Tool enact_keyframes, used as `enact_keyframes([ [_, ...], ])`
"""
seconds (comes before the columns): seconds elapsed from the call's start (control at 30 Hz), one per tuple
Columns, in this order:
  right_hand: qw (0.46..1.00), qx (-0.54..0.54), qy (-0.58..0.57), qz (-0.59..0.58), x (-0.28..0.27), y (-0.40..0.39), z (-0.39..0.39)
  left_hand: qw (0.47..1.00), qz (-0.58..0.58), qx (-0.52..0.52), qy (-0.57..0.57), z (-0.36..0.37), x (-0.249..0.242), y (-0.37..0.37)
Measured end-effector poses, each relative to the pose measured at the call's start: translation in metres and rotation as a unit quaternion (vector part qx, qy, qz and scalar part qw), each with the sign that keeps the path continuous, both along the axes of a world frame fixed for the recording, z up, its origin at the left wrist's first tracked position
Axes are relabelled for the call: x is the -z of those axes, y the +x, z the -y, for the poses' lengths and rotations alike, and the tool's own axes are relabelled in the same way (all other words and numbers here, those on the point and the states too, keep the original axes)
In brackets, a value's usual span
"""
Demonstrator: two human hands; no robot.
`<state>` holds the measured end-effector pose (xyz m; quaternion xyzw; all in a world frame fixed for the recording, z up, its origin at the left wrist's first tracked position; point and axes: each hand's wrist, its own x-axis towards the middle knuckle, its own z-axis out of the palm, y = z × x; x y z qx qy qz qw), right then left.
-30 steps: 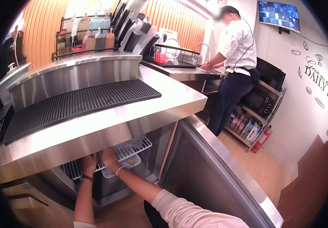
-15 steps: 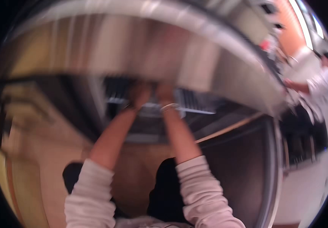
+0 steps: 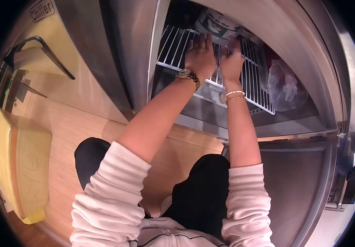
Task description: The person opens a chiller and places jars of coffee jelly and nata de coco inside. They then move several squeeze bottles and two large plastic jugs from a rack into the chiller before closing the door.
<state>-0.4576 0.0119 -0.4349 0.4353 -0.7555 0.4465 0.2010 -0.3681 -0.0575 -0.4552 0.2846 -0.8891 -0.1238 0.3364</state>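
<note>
Both my arms reach into a steel chiller, over a white wire shelf (image 3: 173, 43). At the back of the shelf stands a white tub (image 3: 215, 25) with a green-patterned label, partly in shadow. My left hand (image 3: 201, 57) is open, palm down, its stretched fingers right at the tub's lower front. Beside it, my right hand (image 3: 231, 64) is also open, fingers apart, with the fingertips at the tub's right front edge. Neither hand is wrapped round anything.
A clear plastic bag (image 3: 284, 86) lies right of the wire shelf. The chiller's door (image 3: 288, 177) stands swung out at lower right. On the left are a black handle (image 3: 41, 45) and a yellow box (image 3: 29, 164) by the wooden floor (image 3: 70, 119).
My view has come closer to the chiller and the blur is gone. The shelf and tub now show clearly, with my hands at the tub. The people at right have left the view.
</note>
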Motion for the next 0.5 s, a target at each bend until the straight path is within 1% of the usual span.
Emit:
enact_keyframes([
  [0.03, 0.999, -0.005, 0.029, 0.013, -0.004, 0.002, 0.001, 1.000, -0.002, -0.003, -0.014, 0.002, 0.001, 0.000],
  [0.07, 0.999, 0.004, 0.033, -0.015, -0.003, 0.002, 0.003, 1.000, 0.000, 0.000, -0.015, 0.003, 0.001, 0.001],
  [0.17, 0.994, 0.003, 0.105, 0.010, 0.006, -0.010, 0.007, 1.000, 0.003, 0.011, -0.016, 0.002, 0.000, -0.001],
  [0.2, 0.994, 0.007, 0.108, 0.029, 0.003, -0.007, 0.006, 1.000, 0.007, 0.011, -0.013, 0.002, 0.001, -0.001],
  [0.37, 0.982, 0.025, 0.185, 0.029, 0.010, -0.010, 0.004, 0.999, 0.032, 0.020, -0.021, 0.002, 0.002, 0.000],
  [0.43, 0.989, 0.038, 0.124, -0.070, 0.041, -0.029, 0.004, 0.993, 0.095, 0.071, -0.022, 0.001, 0.001, 0.006],
  [0.47, 0.989, 0.052, 0.080, -0.110, 0.053, -0.026, 0.002, 0.995, 0.039, 0.077, -0.041, -0.003, 0.000, 0.008],
  [0.5, 0.986, 0.055, 0.074, -0.137, 0.072, -0.040, 0.007, 0.995, -0.016, 0.083, -0.061, -0.004, 0.000, 0.009],
])
